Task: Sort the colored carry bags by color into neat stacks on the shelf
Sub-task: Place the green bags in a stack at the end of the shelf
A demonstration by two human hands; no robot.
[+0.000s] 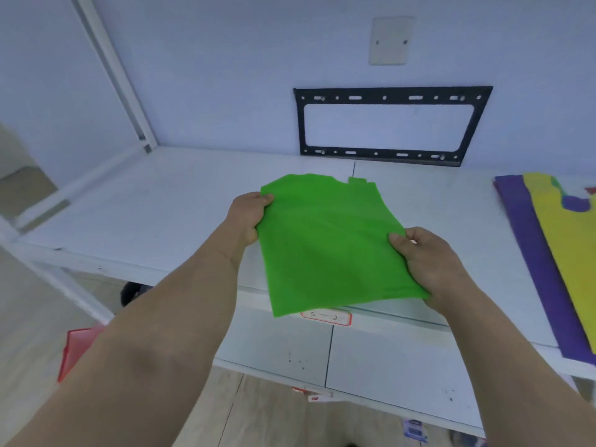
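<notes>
One label (pixel 326 317) could be made out, a white sticker with a red border on the front edge of the white shelf (pixel 180 201); its top was hidden under the green bag (pixel 329 243); the handwriting looked like "5-2", though not surely.

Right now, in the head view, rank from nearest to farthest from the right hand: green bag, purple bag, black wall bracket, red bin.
1. green bag, held in the right hand
2. purple bag, right, on the shelf
3. black wall bracket, behind, on the wall
4. red bin, far left, below the shelf
</notes>
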